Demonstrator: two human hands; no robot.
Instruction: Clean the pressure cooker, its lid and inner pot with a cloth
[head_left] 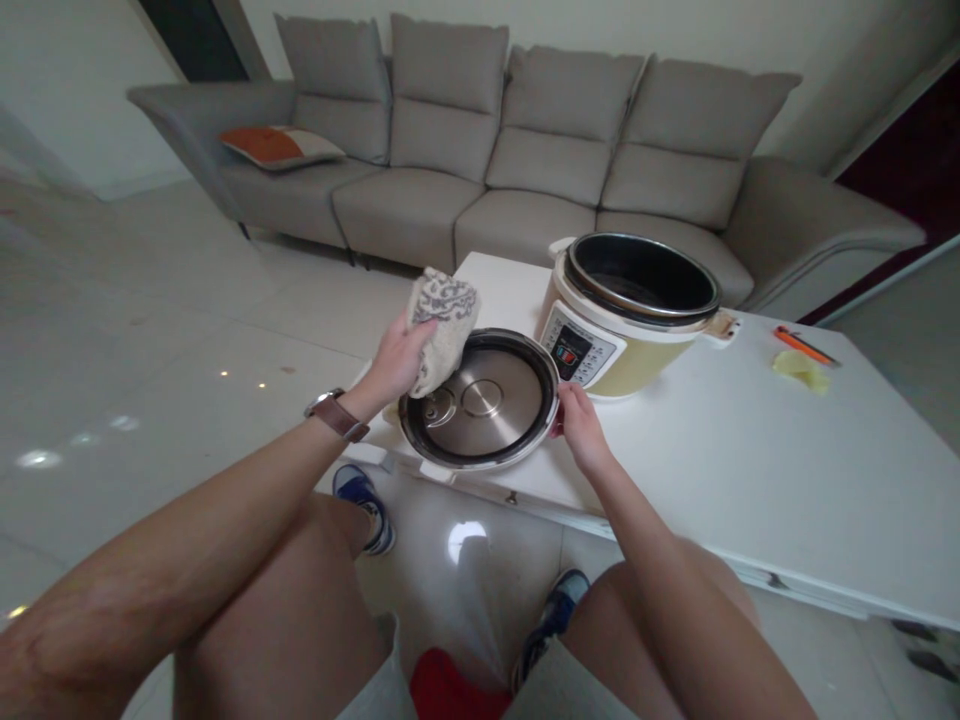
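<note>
1. Head view, fingers: those of the left hand point(403, 357) are closed around a bunched, patterned cloth point(450, 320), thumb lying across it. Those of the right hand point(580, 425) pinch the right-hand edge of a round lid point(487, 405); the tips go out of sight at the rim.
2. Head view, lid: inner face up, metal plate and dark seal ring showing. Sits over the near edge of the white worktop point(750, 470), just left of the cooker point(645, 355). Cannot tell whether it rests flat or is partly lifted by the right hand.
3. Head view, cloth: overlaps the lid's upper left part. Contact with the plate or seal not certain from this angle.
4. Head view, cooker: upright on the worktop, control panel point(576, 352) angled towards the person, top open, dark inner pot point(641, 272) in place. Pot floor too dim to read.
5. Head view, progress: lid already off and turned inner side up; not on the cooker. With cloth and lid both in hand, handling of the lid looks under way rather than finished (judgement). No clear sign on the plate of how much of it the cloth has covered.
6. Head view, surroundings: an orange-and-dark tool point(806, 346) and a yellowish scrap point(801, 371) lie right of the cooker. Grey sofa point(525, 215) behind.
</note>
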